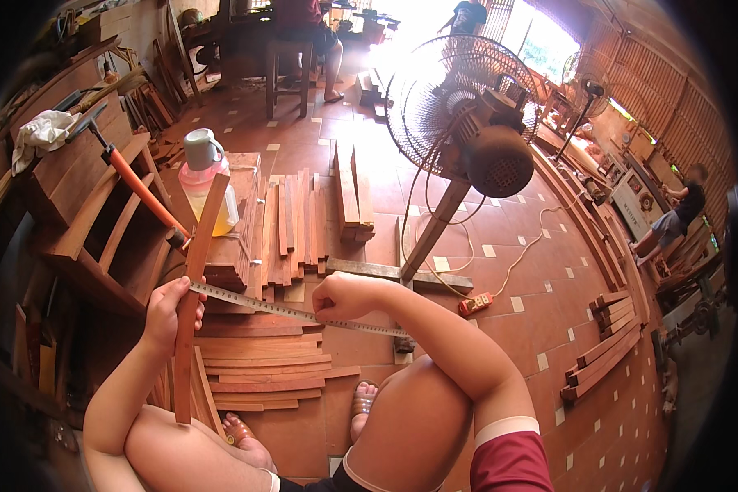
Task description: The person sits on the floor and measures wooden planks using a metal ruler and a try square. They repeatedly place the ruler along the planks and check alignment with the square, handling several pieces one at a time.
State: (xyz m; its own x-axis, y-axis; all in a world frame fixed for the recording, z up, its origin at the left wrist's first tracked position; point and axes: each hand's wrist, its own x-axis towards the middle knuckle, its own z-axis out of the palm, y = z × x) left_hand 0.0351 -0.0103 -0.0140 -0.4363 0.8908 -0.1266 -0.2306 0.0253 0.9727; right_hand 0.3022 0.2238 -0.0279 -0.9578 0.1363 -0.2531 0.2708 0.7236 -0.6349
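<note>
My left hand (170,316) wraps round a narrow reddish-brown wooden strip (200,254), which stands tilted in front of me, its lower end by my left thigh. A long pale ruler (242,300) with dark graduations runs from that strip to the right. Its left end meets the strip beside my left thumb and fingers. My right hand (336,297) is closed on the ruler around its middle, knuckles up, and the far end sticks out past my wrist. Below the ruler, many similar wooden strips (262,361) lie stacked on the floor between my hands and feet.
Behind the strip stands a jug (197,182) on stacked boards (234,250). A pedestal fan (467,123) and a red power strip (476,303) with a trailing cord are ahead. Wooden shelving (98,238) holds an orange-handled tool (135,184). Other people (689,205) are farther off.
</note>
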